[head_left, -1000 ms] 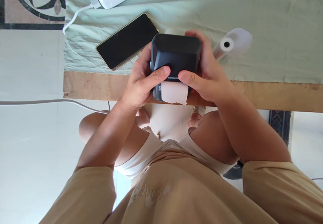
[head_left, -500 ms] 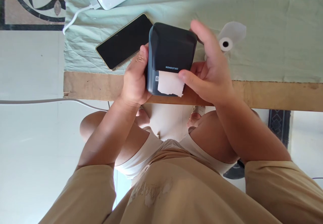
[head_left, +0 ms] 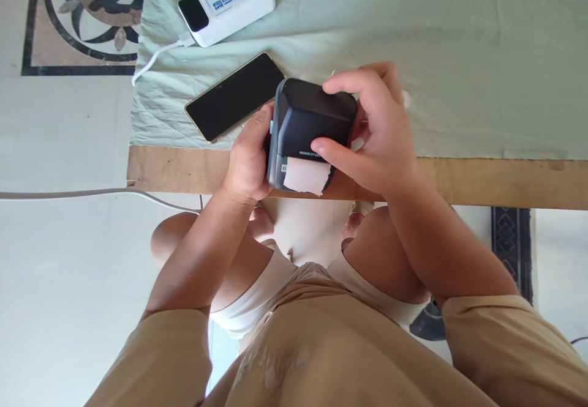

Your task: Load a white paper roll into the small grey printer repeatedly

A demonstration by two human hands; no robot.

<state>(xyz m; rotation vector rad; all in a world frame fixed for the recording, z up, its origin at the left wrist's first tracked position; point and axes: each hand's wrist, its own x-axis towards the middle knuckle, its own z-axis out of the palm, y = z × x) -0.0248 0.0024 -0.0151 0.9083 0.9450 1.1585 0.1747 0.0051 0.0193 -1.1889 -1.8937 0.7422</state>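
A dark label printer (head_left: 305, 122) is tilted in front of me over the table's front edge, with a torn-edged strip of white paper (head_left: 307, 175) sticking out of its front slot. My left hand (head_left: 250, 156) is wrapped round its left side, the fingers hidden beneath. My right hand (head_left: 379, 131) spans the printer's right side, its thumb on the front of the lid and its index finger on the top. The other fingers of that hand are partly hidden behind it. Behind my right hand, only a sliver of the white paper roll (head_left: 407, 98) shows.
A black-screened phone (head_left: 235, 97) lies just left of the printer. Farther back is a white power bank (head_left: 234, 3) with a white cable (head_left: 158, 57) plugged in. A green cloth (head_left: 482, 76) covers the table, leaving a bare wooden front edge (head_left: 505, 180).
The printer has come lower in view and tipped, showing more of its top. My right index finger has moved from its right corner onto the lid. The view has shifted slightly.
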